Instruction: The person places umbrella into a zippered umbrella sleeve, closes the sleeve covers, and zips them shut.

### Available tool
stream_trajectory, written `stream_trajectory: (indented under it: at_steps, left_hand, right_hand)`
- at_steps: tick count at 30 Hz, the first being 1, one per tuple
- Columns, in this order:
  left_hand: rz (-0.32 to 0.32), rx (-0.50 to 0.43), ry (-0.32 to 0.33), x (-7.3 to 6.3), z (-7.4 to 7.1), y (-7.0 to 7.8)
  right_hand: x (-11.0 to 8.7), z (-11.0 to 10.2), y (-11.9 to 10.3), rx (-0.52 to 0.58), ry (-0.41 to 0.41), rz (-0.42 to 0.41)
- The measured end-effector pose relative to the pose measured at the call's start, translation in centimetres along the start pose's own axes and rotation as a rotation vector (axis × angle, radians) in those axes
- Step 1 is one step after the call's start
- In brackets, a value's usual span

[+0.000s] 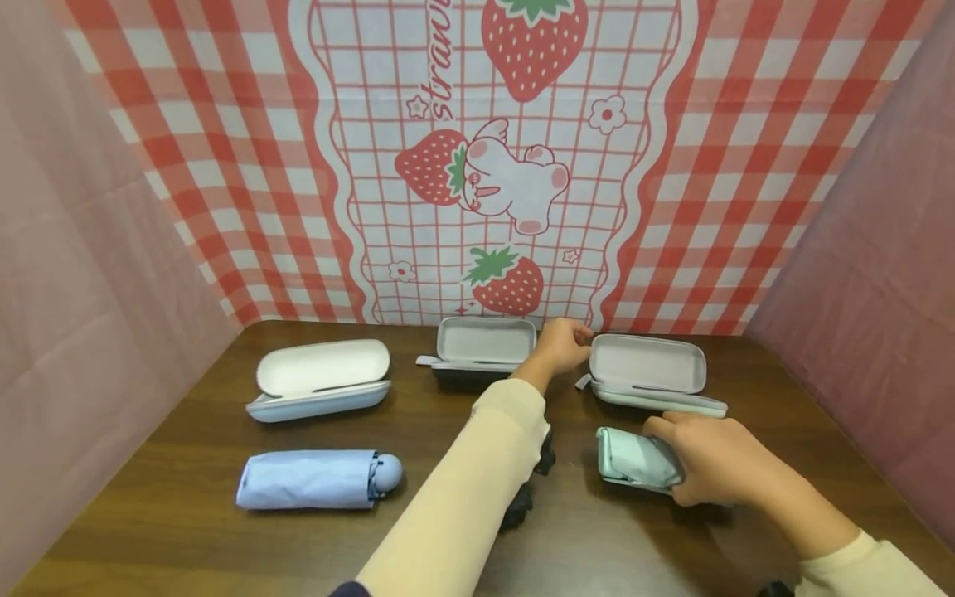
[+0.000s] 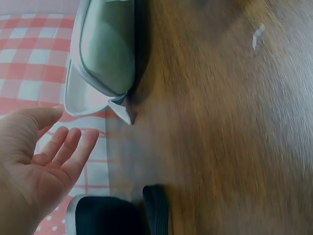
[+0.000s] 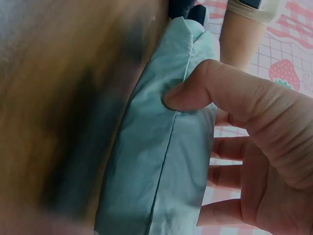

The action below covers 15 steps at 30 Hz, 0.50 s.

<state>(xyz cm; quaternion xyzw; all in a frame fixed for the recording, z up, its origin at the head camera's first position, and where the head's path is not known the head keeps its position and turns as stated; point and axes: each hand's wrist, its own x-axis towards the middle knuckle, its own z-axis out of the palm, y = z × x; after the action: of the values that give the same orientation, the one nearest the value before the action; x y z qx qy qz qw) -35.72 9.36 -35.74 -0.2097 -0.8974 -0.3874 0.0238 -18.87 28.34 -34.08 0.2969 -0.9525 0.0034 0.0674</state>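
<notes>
My right hand (image 1: 709, 460) grips a folded mint-green umbrella (image 1: 640, 458) above the table's right side. In the right wrist view its thumb presses on the umbrella's cloth (image 3: 156, 147), with the fingers round the far side. My left hand (image 1: 563, 344) reaches to the back, beside the open lid of a mint-green case (image 1: 647, 365). The left wrist view shows its fingers spread and bent a little, the thumb close to the lid of that case (image 2: 107, 49); whether they touch, I cannot tell. A pale tab (image 2: 121, 111) hangs at the case's end.
An open black case (image 1: 485, 342) with a grey lining stands at the back middle. To the left lie an open light-blue case (image 1: 321, 381) and a folded blue umbrella (image 1: 309, 479). A black item (image 1: 516, 507) is mostly hidden under my left sleeve. A checked cloth (image 1: 246, 124) hangs behind.
</notes>
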Motion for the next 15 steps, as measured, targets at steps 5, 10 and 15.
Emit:
stream_trajectory:
  at_steps: [5,10,15]
  left_hand:
    - [-0.066,0.020,0.012,0.1,1.3,0.0]
    - [-0.117,0.033,0.056,0.3,1.8,0.1]
    - [-0.168,-0.004,0.080,0.5,2.1,0.0]
  right_hand:
    - [-0.4,-0.4,0.2,-0.005,-0.012,0.008]
    - [-0.3,-1.1,0.5,-0.019,0.003,0.005]
    - [0.0,-2.1,0.9,-0.038,-0.002,0.004]
